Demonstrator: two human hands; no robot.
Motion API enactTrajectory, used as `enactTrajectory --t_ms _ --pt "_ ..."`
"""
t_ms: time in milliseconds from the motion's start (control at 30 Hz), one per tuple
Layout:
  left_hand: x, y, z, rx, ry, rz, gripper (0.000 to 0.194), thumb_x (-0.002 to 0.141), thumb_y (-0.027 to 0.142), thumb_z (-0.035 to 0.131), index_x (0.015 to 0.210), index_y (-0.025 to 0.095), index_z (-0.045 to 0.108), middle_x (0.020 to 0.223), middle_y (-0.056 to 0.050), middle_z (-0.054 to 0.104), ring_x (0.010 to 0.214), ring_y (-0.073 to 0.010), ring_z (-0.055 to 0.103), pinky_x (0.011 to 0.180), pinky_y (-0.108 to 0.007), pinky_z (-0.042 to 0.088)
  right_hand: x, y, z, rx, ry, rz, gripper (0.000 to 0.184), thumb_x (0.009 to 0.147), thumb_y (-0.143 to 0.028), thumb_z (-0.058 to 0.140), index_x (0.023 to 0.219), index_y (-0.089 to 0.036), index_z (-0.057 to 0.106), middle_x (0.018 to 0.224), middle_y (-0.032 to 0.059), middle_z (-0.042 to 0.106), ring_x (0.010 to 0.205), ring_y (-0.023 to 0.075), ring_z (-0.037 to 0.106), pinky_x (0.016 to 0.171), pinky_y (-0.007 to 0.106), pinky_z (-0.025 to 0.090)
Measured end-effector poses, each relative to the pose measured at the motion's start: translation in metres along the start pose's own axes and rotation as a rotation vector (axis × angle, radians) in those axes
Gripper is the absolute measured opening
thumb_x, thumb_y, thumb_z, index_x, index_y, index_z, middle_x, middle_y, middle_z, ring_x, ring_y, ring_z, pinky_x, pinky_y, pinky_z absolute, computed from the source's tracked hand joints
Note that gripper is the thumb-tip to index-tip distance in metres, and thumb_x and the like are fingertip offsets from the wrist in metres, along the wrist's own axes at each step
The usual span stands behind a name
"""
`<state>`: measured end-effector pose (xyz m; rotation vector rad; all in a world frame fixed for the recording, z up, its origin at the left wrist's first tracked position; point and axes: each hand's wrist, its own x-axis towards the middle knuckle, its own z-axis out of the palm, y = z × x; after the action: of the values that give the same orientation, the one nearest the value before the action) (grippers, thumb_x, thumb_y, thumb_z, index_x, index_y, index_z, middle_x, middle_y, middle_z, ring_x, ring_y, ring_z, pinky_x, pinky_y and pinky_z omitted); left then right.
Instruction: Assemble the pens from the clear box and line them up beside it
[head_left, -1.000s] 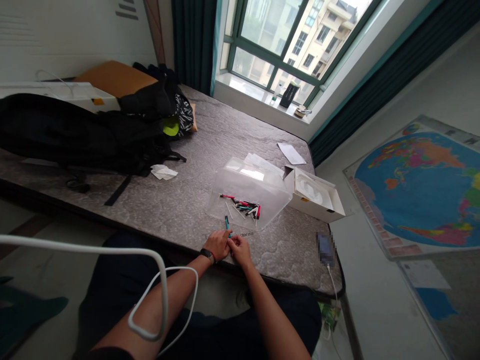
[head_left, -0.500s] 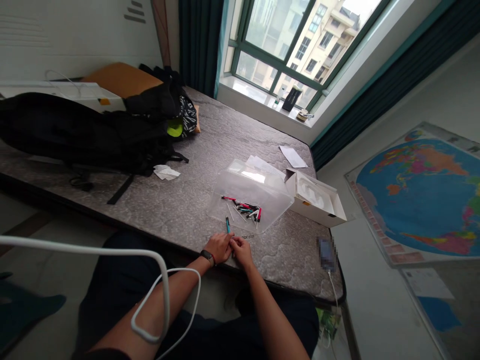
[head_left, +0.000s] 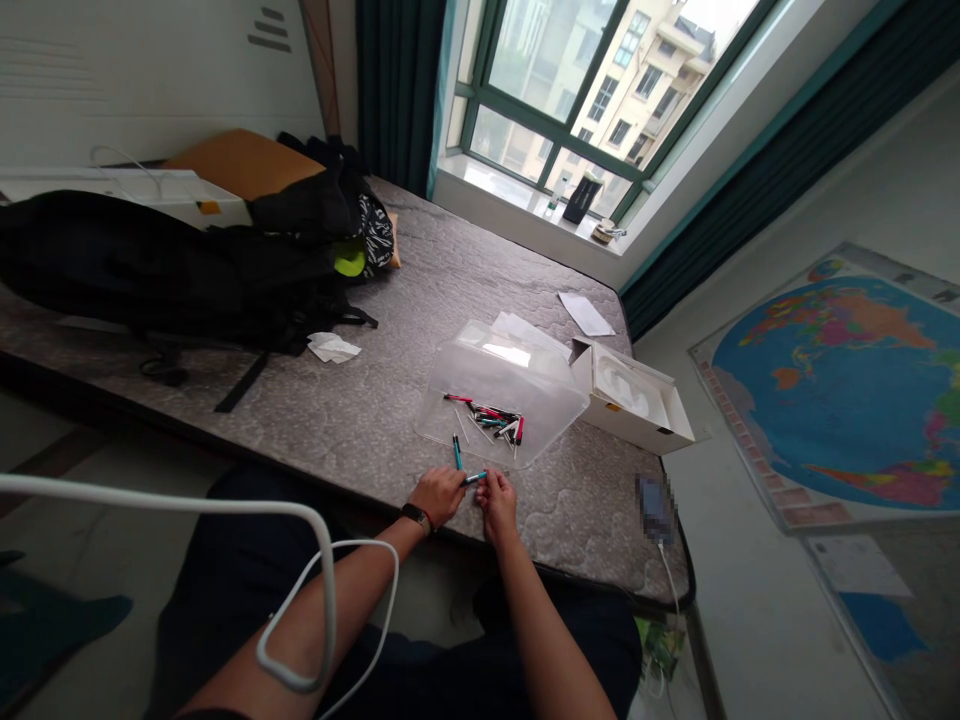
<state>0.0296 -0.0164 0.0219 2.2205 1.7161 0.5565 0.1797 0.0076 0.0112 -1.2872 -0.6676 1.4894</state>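
Note:
A teal pen point(head_left: 475, 479) spans the small gap between my two hands at the front edge of the mattress. My left hand point(head_left: 438, 495), with a dark band on its wrist, is closed on one end. The fingertips of my right hand point(head_left: 496, 502) pinch the other end. Just beyond them, a second teal pen point(head_left: 457, 452) lies on the mattress near a clear plastic bin point(head_left: 555, 410). Inside the bin, several red, black and teal pen parts point(head_left: 495, 413) are heaped with thin white sticks point(head_left: 461, 427).
A white open box point(head_left: 637, 400) stands right of the bin, with paper sheets point(head_left: 585, 313) behind. Black bags point(head_left: 187, 270) and a crumpled tissue point(head_left: 334, 347) lie on the left. A phone point(head_left: 655, 508) trails a cable at the right edge. A white cable point(head_left: 225, 503) crosses the near left.
My right hand has shifted slightly right, away from my left hand. The teal pen between them now shows, where the fingers covered it before.

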Motion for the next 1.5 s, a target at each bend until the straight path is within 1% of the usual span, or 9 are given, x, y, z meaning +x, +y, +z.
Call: enactTrajectory --t_ms 300,400,567,800,967,1067,1300,1433,1500 --pt "-0.001 0.003 -0.002 -0.004 0.001 0.042 0.024 0.097 0.035 0.04 0.1 0.022 0.06 0.093 -0.007 0.065 0.091 -0.0227 0.057 0.08 -0.034 0.039 0.001 0.003 -0.001 -0.14 -0.136 -0.009 0.042 0.065 -0.037 0.082 0.097 -0.015 0.067 0.076 0.0003 0.066 0.052 0.007 0.056 0.045 0.017 0.044" --pt "-0.001 0.004 -0.002 0.002 0.006 0.005 0.023 0.096 0.034 0.041 0.098 0.021 0.06 0.091 -0.007 0.065 0.089 -0.0225 0.057 0.079 -0.034 0.039 0.002 0.004 -0.003 -0.039 -0.067 0.013 0.041 0.066 -0.038 0.08 0.097 -0.017 0.063 0.081 0.0017 0.069 0.052 0.0077 0.058 0.046 0.018 0.046" --pt "0.0 0.005 -0.004 -0.007 0.03 -0.009 0.029 0.1 0.033 0.034 0.094 0.02 0.059 0.09 -0.007 0.065 0.087 -0.0218 0.057 0.078 -0.034 0.038 0.003 0.001 -0.005 0.126 0.024 0.011 0.045 0.069 -0.039 0.078 0.104 -0.024 0.054 0.095 0.0032 0.072 0.065 0.0119 0.067 0.056 0.021 0.052" --pt "0.0 0.002 -0.002 -0.022 0.037 -0.043 0.029 0.101 0.034 0.032 0.1 0.02 0.057 0.089 -0.007 0.065 0.086 -0.021 0.059 0.077 -0.032 0.038 0.003 0.0 -0.003 0.156 0.017 0.054 0.04 0.068 -0.043 0.08 0.091 -0.021 0.056 0.082 0.002 0.071 0.068 0.0142 0.069 0.056 0.021 0.052" --pt "-0.001 -0.001 0.003 -0.031 0.052 -0.048 0.03 0.101 0.032 0.03 0.115 0.021 0.054 0.094 -0.007 0.066 0.088 -0.0211 0.06 0.079 -0.032 0.04 0.004 0.002 -0.002 -0.102 -0.131 0.046 0.038 0.067 -0.047 0.078 0.081 -0.016 0.062 0.071 0.0033 0.069 0.049 0.0097 0.058 0.045 0.019 0.044" --pt "0.0 -0.001 0.002 -0.033 0.046 -0.048 0.033 0.101 0.034 0.03 0.121 0.021 0.052 0.097 -0.008 0.067 0.09 -0.0211 0.06 0.08 -0.033 0.04 0.003 0.004 0.002 -0.238 -0.209 0.019 0.038 0.065 -0.046 0.08 0.078 -0.014 0.065 0.065 0.0017 0.067 0.046 0.0082 0.055 0.041 0.017 0.04" --pt "0.001 0.003 -0.002 -0.044 0.024 -0.029 0.03 0.1 0.029 0.032 0.104 0.022 0.061 0.096 -0.008 0.068 0.09 -0.0212 0.06 0.08 -0.034 0.039 0.004 0.009 0.009 -0.283 -0.2 -0.006 0.041 0.065 -0.051 0.077 0.077 -0.014 0.066 0.065 0.0023 0.067 0.047 0.0102 0.059 0.039 0.017 0.041" --pt "0.002 0.004 -0.001 -0.032 0.02 -0.051 0.026 0.097 0.026 0.035 0.102 0.021 0.06 0.095 -0.008 0.067 0.091 -0.0217 0.059 0.081 -0.034 0.04 0.003 0.011 0.008 -0.288 -0.178 -0.018 0.043 0.064 -0.054 0.077 0.074 -0.015 0.061 0.057 0.0 0.064 0.039 0.0084 0.052 0.035 0.017 0.039" --pt "0.002 0.004 0.0 -0.029 0.03 -0.051 0.025 0.096 0.025 0.037 0.105 0.022 0.06 0.095 -0.008 0.067 0.091 -0.022 0.059 0.081 -0.035 0.04 0.004 0.004 0.008 -0.315 -0.197 0.006 0.043 0.062 -0.053 0.078 0.072 -0.016 0.06 0.052 -0.0015 0.062 0.035 0.0084 0.049 0.032 0.018 0.037"
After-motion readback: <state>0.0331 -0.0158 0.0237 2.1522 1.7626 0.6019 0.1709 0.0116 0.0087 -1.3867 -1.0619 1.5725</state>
